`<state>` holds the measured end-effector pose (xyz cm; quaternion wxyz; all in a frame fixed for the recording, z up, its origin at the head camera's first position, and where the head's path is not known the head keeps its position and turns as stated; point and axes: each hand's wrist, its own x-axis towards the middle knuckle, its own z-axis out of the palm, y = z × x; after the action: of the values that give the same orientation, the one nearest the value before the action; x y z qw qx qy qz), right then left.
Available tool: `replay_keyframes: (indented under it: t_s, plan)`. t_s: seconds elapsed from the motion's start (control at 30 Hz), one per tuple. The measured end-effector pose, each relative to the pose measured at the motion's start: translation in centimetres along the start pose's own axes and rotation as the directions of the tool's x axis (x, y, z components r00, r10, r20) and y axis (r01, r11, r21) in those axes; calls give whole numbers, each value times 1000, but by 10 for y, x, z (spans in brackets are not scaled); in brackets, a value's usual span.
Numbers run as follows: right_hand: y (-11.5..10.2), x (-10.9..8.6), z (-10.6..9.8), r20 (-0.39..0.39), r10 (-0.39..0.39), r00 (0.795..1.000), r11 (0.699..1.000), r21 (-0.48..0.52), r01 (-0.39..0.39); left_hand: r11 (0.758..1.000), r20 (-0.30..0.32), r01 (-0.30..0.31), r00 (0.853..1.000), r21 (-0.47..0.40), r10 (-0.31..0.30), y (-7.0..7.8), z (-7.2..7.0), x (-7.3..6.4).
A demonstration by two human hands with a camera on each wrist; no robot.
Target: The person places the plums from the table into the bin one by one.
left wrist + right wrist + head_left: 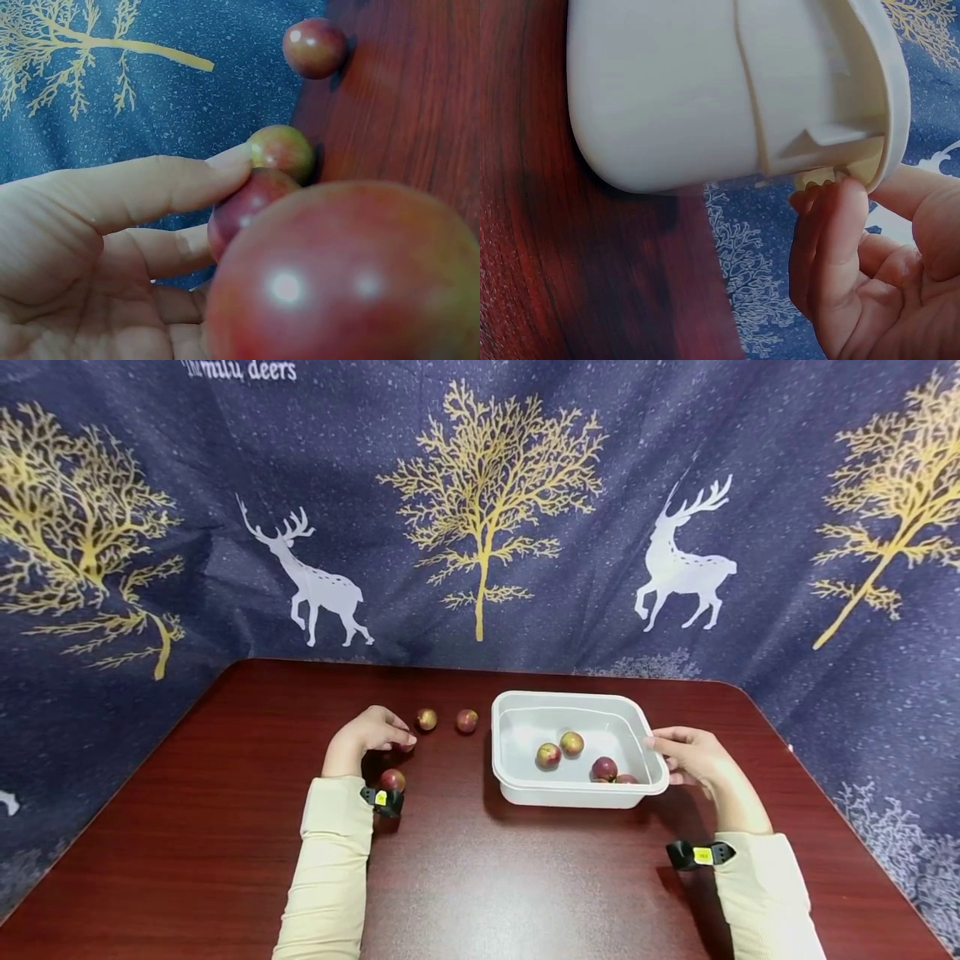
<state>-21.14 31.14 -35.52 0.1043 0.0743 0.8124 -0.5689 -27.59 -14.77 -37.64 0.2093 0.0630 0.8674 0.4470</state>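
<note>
My left hand [375, 732] pinches a dark red plum [244, 206] between thumb and fingers, low over the table. Most of that plum is hidden by the hand in the head view. Just beyond it lies a yellow-green plum [427, 719], and a reddish plum [467, 721] sits a little to its right. Another red plum [392, 780] is beside the left wrist and looms large in the left wrist view. With thumb on top and fingers beneath, my right hand [693, 756] grips the right rim of a white plastic tub [570, 795].
Inside the tub are several plums, two yellow-red ones [572, 743] near the middle and darker ones [604, 768] at the front right. The dark red wooden table [487, 877] ends at a blue cloth backdrop [420, 610] printed with trees and deer.
</note>
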Motion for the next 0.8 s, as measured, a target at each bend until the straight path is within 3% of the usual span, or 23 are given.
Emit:
replay_keyframes:
  t_s: [0.17, 0.37, 0.6, 0.8]
  plan:
    - [0, -1, 0, -4, -6, 1000, 1000, -5, 6, 1000, -14, 0, 1000, -24, 0, 2, -1, -1]
    - [0, -1, -1, 0, -7, 1000, 1000, 9, 7, 991, -46, 0, 999, -134, -6, 3, -2, 0]
    - [-1, -1, 0, -2, -7, 1000, 1000, 8, 7, 973, -107, -76, 993, -217, 53, 2, -3, 2]
    - [-1, 0, 1, 4, -7, 1000, 1000, 16, 6, 945, -136, -106, 989, -309, 66, -1, -4, 2]
